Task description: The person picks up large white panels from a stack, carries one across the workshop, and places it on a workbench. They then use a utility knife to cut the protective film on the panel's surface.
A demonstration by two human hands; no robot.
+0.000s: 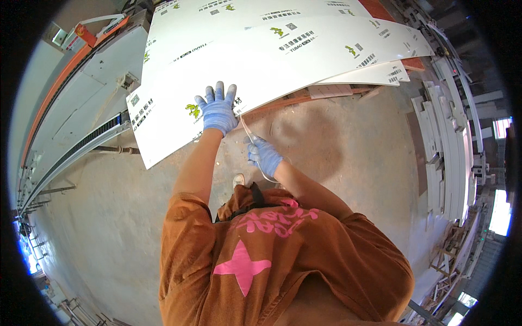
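Observation:
A large white board [244,61] with printed film lies before me, its near edge running slantwise. My left hand [219,109], in a blue and white knit glove, rests palm down on the board near that edge, fingers spread. Just off the edge, lower and to the right, my right hand [264,155] in a similar glove is closed around a thin, pale, translucent strip [246,127]. The strip runs from the board's edge through the fingers and curls below the hand. Whether it is film or edge trim I cannot tell.
More white boards [367,77] lie under the top one. A large machine [98,65] with an orange rail stands at the left, touching or close to the board. Stacked panels [448,150] stand at the right. My shoe [239,179] shows on the concrete floor [102,228].

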